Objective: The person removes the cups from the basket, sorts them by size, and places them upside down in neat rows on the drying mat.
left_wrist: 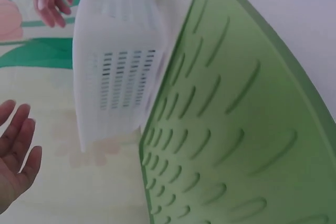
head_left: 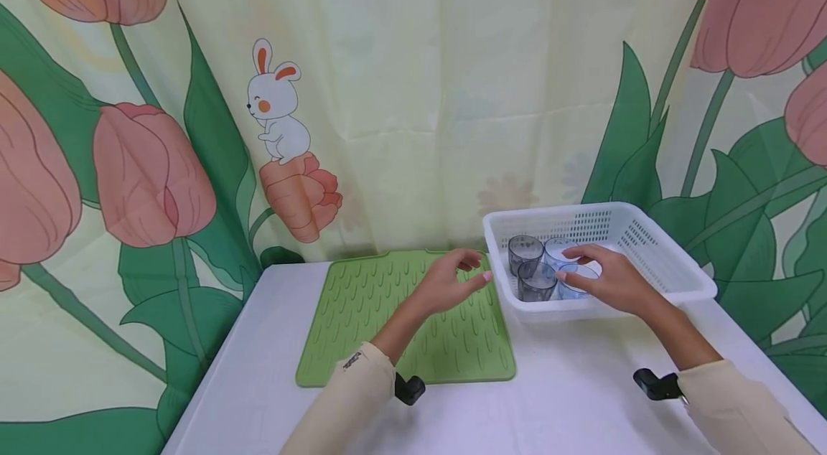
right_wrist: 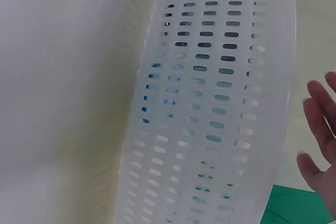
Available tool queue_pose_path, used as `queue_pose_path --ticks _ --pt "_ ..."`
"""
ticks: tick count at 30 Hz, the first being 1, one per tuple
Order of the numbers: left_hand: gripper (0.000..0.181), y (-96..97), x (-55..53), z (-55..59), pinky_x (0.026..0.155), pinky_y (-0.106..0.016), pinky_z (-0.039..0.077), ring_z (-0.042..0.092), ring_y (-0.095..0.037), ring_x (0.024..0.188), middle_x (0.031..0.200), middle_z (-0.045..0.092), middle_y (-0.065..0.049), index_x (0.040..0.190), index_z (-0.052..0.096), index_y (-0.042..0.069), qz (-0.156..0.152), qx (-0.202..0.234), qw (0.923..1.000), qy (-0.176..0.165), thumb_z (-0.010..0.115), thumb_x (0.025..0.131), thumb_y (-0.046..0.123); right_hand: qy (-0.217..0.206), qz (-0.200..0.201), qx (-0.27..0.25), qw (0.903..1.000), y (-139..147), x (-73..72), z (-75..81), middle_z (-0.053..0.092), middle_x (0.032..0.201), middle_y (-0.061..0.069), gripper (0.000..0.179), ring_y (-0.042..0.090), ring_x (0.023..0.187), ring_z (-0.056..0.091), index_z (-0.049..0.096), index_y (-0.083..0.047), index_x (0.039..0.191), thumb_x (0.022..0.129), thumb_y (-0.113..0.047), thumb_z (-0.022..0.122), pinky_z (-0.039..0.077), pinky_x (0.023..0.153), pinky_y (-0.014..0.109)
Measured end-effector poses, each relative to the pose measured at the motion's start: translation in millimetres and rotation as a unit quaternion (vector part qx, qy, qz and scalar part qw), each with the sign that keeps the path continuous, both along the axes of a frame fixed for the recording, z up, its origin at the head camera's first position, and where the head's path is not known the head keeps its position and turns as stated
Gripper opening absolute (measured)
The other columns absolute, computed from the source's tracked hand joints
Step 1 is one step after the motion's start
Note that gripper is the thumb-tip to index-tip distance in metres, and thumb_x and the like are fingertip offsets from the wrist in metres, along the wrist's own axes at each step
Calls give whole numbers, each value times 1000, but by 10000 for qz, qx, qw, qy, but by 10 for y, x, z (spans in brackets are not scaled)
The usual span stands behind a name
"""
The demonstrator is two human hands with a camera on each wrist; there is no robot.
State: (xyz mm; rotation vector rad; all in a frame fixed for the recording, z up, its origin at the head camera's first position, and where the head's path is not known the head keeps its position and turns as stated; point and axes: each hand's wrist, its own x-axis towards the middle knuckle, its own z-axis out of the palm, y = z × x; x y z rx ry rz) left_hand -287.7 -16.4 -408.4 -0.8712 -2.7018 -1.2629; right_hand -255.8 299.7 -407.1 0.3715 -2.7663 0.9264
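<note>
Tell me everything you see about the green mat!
The mat is green and looks rubbery, with rounded corners, a raised edge and rows of slim ridges. It lies flat on the white table, left of the basket; whether they touch is unclear. The left hand hangs above it, not touching.

2 blue glasses (head_left: 555, 254) partly hidden by the right grip (head_left: 606, 277), sleeves (head_left: 739, 401) cropped below

A white table (head_left: 252, 369) takes up the lower centre and lower right of the head view. A green mat (head_left: 355, 304) with short curved marks lies flat on it, below centre; just beside it, right of centre, stands a white perforated basket (head_left: 646, 243).
</note>
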Motion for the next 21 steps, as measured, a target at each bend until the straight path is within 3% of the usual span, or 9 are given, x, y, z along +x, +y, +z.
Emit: queue_pose_path --ticks 6,11,21 --pt "49 171 -69 -23 98 -32 51 62 -27 117 125 67 -9 131 61 8 -59 195 9998 -45 62 97 44 58 146 -1 9999 -17 -82 0 63 129 25 57 44 116 56 61 1 131 91 -38 73 51 88 65" --pt "50 304 -123 -40 100 -37 51 61 -30 119 126 66 -10 130 61 7 -63 364 9992 -140 63 96 43 50 170 113 9998 -12 -140 -18 60 132 26 60 46 117 56 61 1 132 91 -42 72 51 88 67" --pt "46 509 -205 -33 96 -31 50 60 -19 113 123 68 -7 125 65 10 113 198 9997 -2 66 94 43 -55 109 354 9993 -5 -241 -70 57 138 26 63 49 122 52 63 -2 131 88 -46 74 47 92 72"
